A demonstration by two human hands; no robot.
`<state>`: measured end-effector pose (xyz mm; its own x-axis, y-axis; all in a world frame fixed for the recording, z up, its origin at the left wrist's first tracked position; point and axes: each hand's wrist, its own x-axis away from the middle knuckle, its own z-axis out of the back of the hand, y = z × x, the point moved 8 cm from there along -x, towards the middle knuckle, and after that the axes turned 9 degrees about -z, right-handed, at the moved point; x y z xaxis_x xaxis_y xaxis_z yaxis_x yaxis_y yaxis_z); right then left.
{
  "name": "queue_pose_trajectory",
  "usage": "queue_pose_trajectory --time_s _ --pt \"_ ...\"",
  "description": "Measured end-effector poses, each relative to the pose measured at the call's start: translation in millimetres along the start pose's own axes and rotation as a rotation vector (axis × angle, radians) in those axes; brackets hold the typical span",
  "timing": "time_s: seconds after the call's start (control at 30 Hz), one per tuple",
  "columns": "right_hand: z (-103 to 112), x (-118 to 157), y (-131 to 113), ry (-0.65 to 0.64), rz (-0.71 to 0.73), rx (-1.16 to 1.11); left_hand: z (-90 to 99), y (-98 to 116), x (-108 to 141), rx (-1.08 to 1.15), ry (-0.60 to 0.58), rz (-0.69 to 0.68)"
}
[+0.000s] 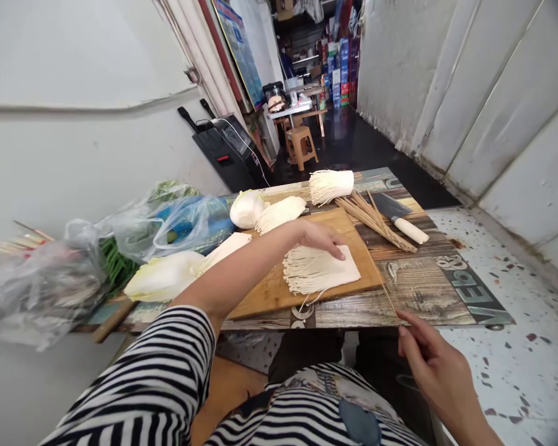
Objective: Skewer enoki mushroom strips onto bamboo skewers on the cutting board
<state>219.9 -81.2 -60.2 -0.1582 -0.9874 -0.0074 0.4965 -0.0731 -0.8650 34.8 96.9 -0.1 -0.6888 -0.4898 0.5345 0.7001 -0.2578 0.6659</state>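
My left hand (pixel 323 238) lies over a flat bunch of enoki mushrooms (pixel 320 272) on the wooden cutting board (pixel 260 297), thumb on top and fingers partly hidden at the far side. It grips the bunch near the cut base. At the table's front edge, my right hand (pixel 432 359) pinches the near end of a thin bamboo skewer (pixel 389 298). The skewer's far end points toward the bunch's base, by the board's right edge; whether it touches the mushrooms I cannot tell. More skewers (pixel 376 223) lie in a pile right of the board.
A cleaver (pixel 402 220) lies beyond the skewers. More enoki (pixel 332 186) rests behind the board. Napa cabbage pieces (pixel 165 275) and plastic bags (pixel 190 223) with greens crowd the left of the table (pixel 428 285). A brown stool (pixel 301 147) stands farther back.
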Motion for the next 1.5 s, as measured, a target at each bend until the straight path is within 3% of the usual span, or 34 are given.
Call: queue_pose_trajectory --time_s 0.07,0.13,0.2,0.33,0.5,0.67,0.93,1.23,1.5 --pt "2.7 12.4 7.8 0.005 -0.011 -0.010 6.8 9.7 6.8 -0.311 0.182 0.043" --pt "3.9 23.9 12.1 -0.016 -0.005 -0.011 2.1 20.5 20.8 -0.559 0.379 0.078" --pt "5.4 33.5 11.3 -0.026 0.036 0.019 -18.2 26.8 34.0 -0.665 0.503 0.065" --pt "9.8 44.3 -0.8 0.017 0.180 0.091 -59.9 16.7 45.1 -0.718 0.640 0.079" --pt "7.8 48.6 -11.0 -0.016 0.273 0.152 -78.0 4.4 32.9 -0.810 0.671 0.099" --pt "11.7 54.0 -10.5 0.003 0.296 0.172 -81.7 -0.9 27.2 -0.812 0.643 0.128" --pt "7.2 58.9 3.4 -0.023 0.275 0.137 -83.0 -1.7 27.6 -0.805 0.707 0.110" --pt "9.5 61.4 -12.7 0.030 0.397 0.194 -83.5 -1.4 26.7 -0.800 0.667 0.155" --pt "-1.2 64.4 11.7 -0.020 0.297 0.161 -83.3 -0.3 28.1 -0.793 0.707 0.118"
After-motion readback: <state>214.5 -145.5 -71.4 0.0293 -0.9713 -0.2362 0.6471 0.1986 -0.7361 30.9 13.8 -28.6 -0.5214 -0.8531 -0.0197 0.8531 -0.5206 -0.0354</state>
